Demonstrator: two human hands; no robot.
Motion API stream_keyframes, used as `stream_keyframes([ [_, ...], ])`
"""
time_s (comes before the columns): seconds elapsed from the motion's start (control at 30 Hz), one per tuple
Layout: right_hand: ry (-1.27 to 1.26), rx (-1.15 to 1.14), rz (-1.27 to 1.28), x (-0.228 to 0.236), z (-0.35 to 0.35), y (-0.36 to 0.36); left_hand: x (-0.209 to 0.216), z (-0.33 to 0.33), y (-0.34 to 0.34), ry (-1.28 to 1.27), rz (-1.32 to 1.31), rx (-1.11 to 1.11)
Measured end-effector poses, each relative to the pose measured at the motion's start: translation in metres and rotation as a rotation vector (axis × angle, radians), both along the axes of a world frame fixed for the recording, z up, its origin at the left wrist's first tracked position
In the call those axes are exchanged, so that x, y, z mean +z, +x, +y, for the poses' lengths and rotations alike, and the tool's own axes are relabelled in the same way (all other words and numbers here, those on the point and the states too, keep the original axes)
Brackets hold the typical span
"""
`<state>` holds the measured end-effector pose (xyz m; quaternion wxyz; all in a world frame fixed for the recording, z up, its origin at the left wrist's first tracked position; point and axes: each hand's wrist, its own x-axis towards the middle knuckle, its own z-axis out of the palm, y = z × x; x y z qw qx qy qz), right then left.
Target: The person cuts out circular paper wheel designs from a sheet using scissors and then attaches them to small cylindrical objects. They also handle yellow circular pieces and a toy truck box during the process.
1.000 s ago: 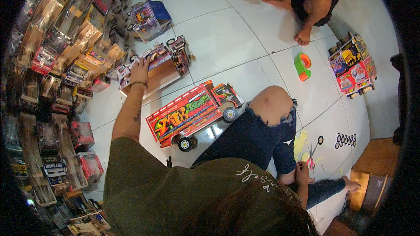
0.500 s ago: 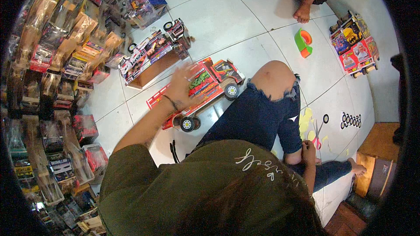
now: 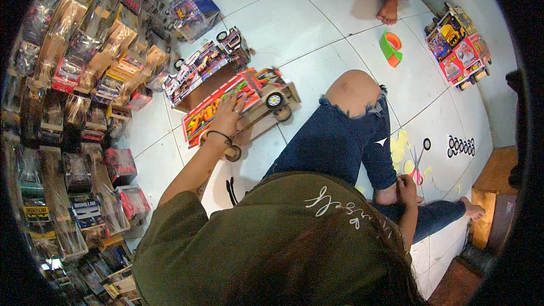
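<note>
My left hand (image 3: 229, 116) grips a red toy truck (image 3: 212, 105) with colourful printed sides, fingers over its upper edge. The truck is tilted, so its plain wooden underside and a front wheel (image 3: 275, 101) face me. Just beyond it stands another toy truck (image 3: 207, 59), white and purple with a brown side. By my bare foot, my right hand (image 3: 407, 190) is curled closed; what it holds, if anything, is hidden. Nearest to that hand lie pink-handled scissors (image 3: 417, 173), beside yellow paper scraps (image 3: 399, 146) and a loose printed wheel disc (image 3: 426, 144).
Stacks of wrapped toy trucks (image 3: 73, 113) fill the left side. A green and orange tape roll (image 3: 391, 49) lies ahead on the tiles. At the right stand more colourful toy trucks (image 3: 459, 48), near a sheet of printed wheels (image 3: 460, 145). Another person's foot (image 3: 388, 11) is at the top.
My left hand has come down onto the red truck. The truck has tipped over and shifted up and left, showing its underside. My right hand has stayed by my foot.
</note>
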<state>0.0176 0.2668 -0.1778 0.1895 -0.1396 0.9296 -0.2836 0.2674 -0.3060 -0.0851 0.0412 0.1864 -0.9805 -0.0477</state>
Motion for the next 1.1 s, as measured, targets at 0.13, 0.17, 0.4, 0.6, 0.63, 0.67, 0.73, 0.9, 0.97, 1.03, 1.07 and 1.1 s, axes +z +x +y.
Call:
stream_keyframes([
  [0.13, 0.002, 0.008, 0.017, 0.006, -0.002, 0.003, -0.006, -0.019, 0.011, -0.148, -0.004, 0.036],
  [0.17, -0.002, 0.017, 0.025, 0.006, -0.002, 0.003, -0.009, -0.022, 0.012, -0.148, 0.026, 0.037],
  [0.4, -0.010, 0.039, 0.024, 0.004, -0.001, 0.004, -0.033, -0.035, 0.011, -0.184, 0.035, -0.029],
  [0.6, 0.025, 0.002, -0.006, 0.017, -0.010, 0.008, -0.049, -0.040, 0.004, -0.295, -0.034, 0.072],
  [0.63, 0.056, 0.000, 0.001, 0.018, -0.012, 0.007, -0.048, -0.042, 0.001, -0.301, -0.104, 0.122],
  [0.67, 0.106, -0.027, -0.009, 0.020, -0.013, 0.008, -0.044, -0.044, -0.002, -0.170, -0.175, 0.192],
  [0.73, 0.086, -0.014, -0.077, 0.021, -0.016, 0.004, -0.032, -0.043, -0.006, -0.071, -0.046, 0.180],
  [0.9, 0.064, -0.045, 0.084, 0.018, -0.018, -0.006, 0.024, 0.006, -0.025, 0.010, 0.024, 0.072],
  [0.97, -0.033, -0.153, 0.056, 0.021, -0.018, -0.019, 0.040, 0.034, -0.054, -0.121, 0.174, -0.249],
  [1.03, -0.198, -0.269, 0.047, 0.026, -0.016, -0.034, 0.055, 0.065, -0.087, -0.131, 0.267, -0.377],
  [1.07, -0.238, -0.372, -0.019, 0.028, -0.015, -0.034, 0.057, 0.076, -0.106, -0.087, 0.297, -0.411],
  [1.1, -0.295, -0.474, -0.064, 0.028, -0.012, -0.041, 0.058, 0.092, -0.130, -0.043, 0.351, -0.441],
])
